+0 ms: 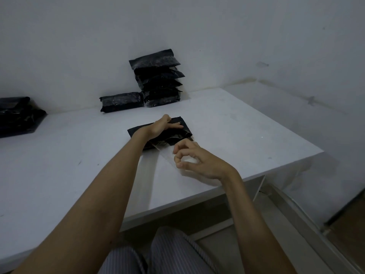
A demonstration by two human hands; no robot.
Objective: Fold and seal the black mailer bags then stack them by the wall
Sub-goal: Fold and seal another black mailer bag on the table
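Right hand [194, 159] pinches tape strip [167, 152]; left hand [165, 125] flat on mailer bag [183, 128].

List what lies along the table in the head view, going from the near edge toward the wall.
Right hand pinching a clear strip → black mailer bag pressed flat by the left hand → single sealed bag beside the stack of sealed bags at the wall.
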